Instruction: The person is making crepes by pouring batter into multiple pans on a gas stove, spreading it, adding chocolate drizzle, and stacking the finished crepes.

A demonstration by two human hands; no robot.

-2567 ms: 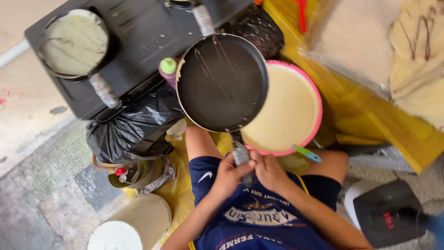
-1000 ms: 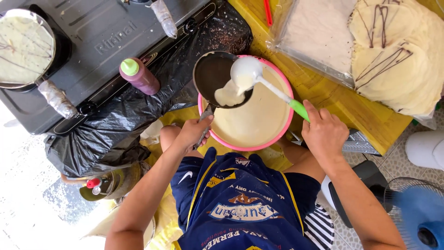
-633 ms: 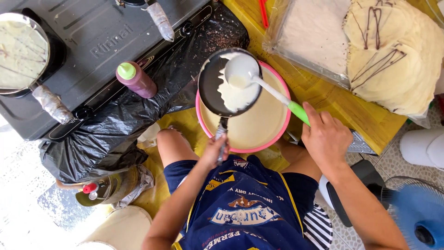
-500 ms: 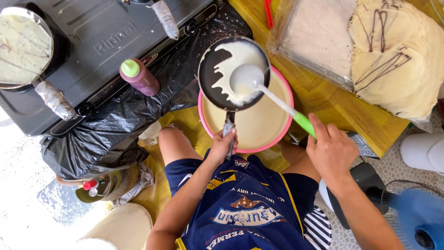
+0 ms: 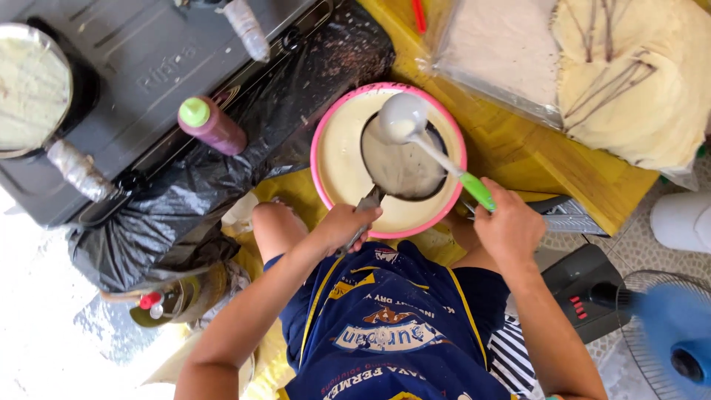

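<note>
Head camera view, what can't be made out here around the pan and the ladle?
- Pan handle: mostly hidden inside the left hand.
- Ladle: the end of its green handle is covered by the right hand.
- Pink-rimmed bowl: its batter depth is hidden by the small pan held over it.
- Blue fan: motion-blurred and cut off by the right edge.
- Second pan: cut off by the left edge.

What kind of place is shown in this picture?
Probably a small street-food or home crepe-making spot: a pink-rimmed bowl of batter, a gas stove bearing a pan, and a pile of finished crepes on a yellow table.
</note>
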